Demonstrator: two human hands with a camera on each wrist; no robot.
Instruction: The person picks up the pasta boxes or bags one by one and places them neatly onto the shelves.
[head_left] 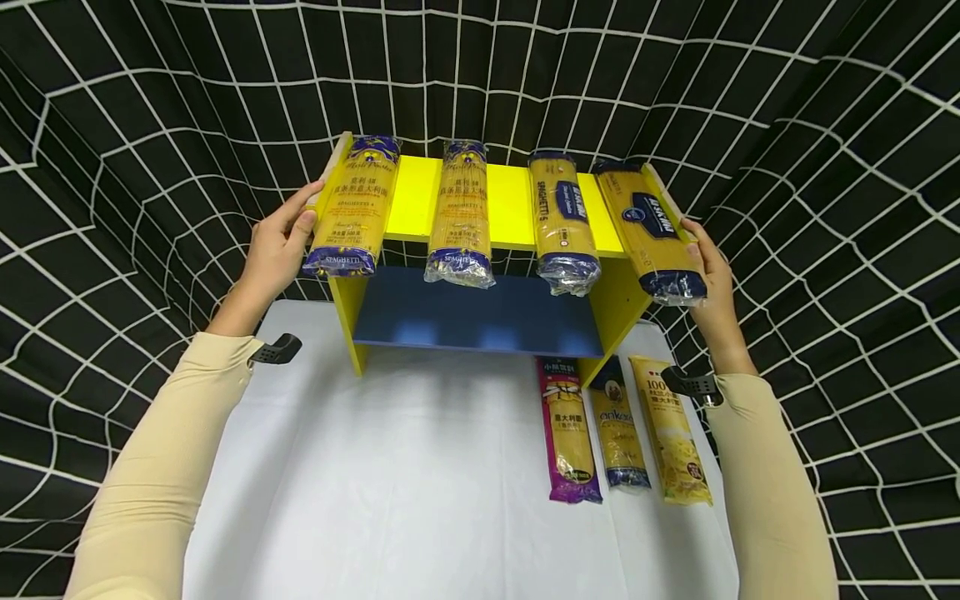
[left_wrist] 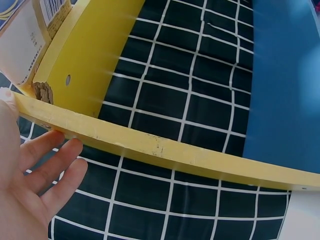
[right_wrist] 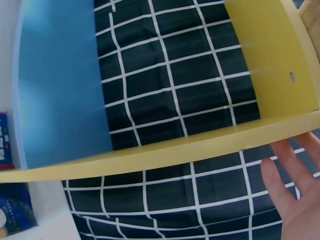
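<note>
A yellow shelf (head_left: 416, 196) with a blue lower board (head_left: 480, 312) stands on a white-covered table. My left hand (head_left: 277, 246) grips its upper left side; in the left wrist view the fingers (left_wrist: 60, 160) lie against the outside of the side panel. At the upper right side, my right hand (head_left: 716, 287) grips the opposite edge, beside the tilted right-hand spaghetti pack (head_left: 648, 229). Also on the top board lie a left spaghetti pack (head_left: 352, 208), a second spaghetti pack (head_left: 461, 208) and a third spaghetti pack (head_left: 562, 212), their ends jutting over the front.
On the white cloth (head_left: 390, 475) at the right lie a purple-edged pasta pack (head_left: 570, 433), a dark blue-ended pasta pack (head_left: 618, 433) and a yellow pasta pack (head_left: 671, 429). Black netted curtain (head_left: 480, 75) with white grid lines surrounds the table.
</note>
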